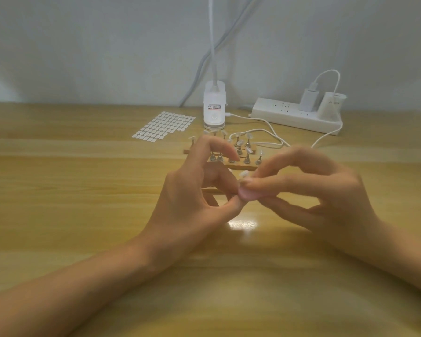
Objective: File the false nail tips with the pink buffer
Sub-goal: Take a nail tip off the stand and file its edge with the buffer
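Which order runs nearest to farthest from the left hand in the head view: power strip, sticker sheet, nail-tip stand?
1. nail-tip stand, just behind the fingers of the left hand.
2. sticker sheet, back left on the table.
3. power strip, back right by the wall.

Two bare hands showed, the left hand (192, 190) and the right hand (326, 198), both slender with long fingers (282, 184). The left forearm (83, 276) and the right forearm (404, 254) were sleeveless to the frame's edges. The nails were too blurred to make out.
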`<state>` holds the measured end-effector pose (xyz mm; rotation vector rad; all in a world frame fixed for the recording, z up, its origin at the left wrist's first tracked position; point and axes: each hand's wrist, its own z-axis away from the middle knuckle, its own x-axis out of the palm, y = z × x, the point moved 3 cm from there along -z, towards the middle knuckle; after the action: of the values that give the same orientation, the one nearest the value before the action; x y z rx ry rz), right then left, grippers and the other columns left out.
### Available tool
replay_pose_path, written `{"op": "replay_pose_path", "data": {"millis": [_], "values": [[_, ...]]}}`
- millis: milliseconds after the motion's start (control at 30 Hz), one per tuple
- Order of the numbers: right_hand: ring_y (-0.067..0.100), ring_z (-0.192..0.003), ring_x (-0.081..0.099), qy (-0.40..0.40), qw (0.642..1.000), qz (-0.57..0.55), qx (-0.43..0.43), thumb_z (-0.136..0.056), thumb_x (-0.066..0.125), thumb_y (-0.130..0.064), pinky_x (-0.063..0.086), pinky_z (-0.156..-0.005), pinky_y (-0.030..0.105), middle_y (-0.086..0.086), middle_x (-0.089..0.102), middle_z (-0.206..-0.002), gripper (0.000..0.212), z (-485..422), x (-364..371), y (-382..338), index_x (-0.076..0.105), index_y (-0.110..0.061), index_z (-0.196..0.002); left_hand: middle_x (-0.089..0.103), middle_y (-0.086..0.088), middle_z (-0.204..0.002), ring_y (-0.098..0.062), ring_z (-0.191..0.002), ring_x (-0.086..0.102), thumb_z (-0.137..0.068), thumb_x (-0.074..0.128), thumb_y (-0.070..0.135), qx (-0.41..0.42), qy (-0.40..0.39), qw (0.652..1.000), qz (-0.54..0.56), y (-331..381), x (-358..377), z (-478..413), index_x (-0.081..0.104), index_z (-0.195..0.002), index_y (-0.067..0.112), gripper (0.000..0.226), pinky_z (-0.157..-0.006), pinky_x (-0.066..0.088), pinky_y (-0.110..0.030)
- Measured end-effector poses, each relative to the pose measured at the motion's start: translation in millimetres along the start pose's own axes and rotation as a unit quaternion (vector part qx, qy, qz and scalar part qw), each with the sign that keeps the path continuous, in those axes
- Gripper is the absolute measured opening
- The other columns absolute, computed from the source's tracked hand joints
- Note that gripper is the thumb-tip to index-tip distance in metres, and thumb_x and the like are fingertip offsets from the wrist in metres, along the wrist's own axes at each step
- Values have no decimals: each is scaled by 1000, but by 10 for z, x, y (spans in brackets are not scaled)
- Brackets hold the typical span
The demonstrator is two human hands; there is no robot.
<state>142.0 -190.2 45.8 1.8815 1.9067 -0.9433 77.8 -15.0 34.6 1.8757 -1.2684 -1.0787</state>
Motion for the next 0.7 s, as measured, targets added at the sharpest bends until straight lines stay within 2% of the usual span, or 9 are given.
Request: {"op": "replay_pose_path", "data": {"millis": [167, 300, 400, 533, 700], "values": [[23, -87, 68, 1, 1000, -5, 2, -89, 73, -6, 54, -81, 31, 10, 65, -97, 20, 0, 9, -7, 74, -7, -109, 71, 7, -73, -7, -67, 68, -81, 77, 12, 2, 0, 1000, 2, 2, 1, 4, 48, -108, 22, 41, -53, 45, -15], [25, -83, 67, 14, 1000, -3, 23, -88, 74, -4, 55, -77, 33, 12, 65, -97, 21, -14, -27, 42, 74, -4, -109, 72, 7, -74, -9, -69, 70, -80, 78, 9, -14, 1, 1000, 12, -20, -16, 2, 48, -106, 23, 42, -55, 49, -19], [24, -85, 67, 17, 1000, -16, 21, -89, 74, -6, 54, -76, 31, 11, 64, -98, 20, -5, -26, 50, 74, -5, -108, 72, 9, -74, -9, -69, 71, -80, 78, 10, -4, -1, 1000, 2, -2, -9, 8, 49, -105, 23, 41, -54, 47, -15], [25, -89, 67, 39, 997, -27, 61, -89, 74, -7, 53, -78, 39, 11, 66, -98, 20, -4, -63, 118, 74, -7, -109, 73, 9, -75, -11, -70, 72, -79, 78, 12, -4, 2, 1000, 1, 4, -6, 9, 49, -104, 24, 40, -54, 48, -17], [23, -84, 66, 5, 999, -15, 31, -91, 74, -7, 53, -78, 34, 9, 65, -96, 18, -3, 5, 64, 74, -8, -109, 72, 7, -73, -11, -68, 70, -80, 78, 13, -6, -3, 1000, 9, -7, -5, 7, 48, -103, 24, 39, -54, 46, -17]]}}
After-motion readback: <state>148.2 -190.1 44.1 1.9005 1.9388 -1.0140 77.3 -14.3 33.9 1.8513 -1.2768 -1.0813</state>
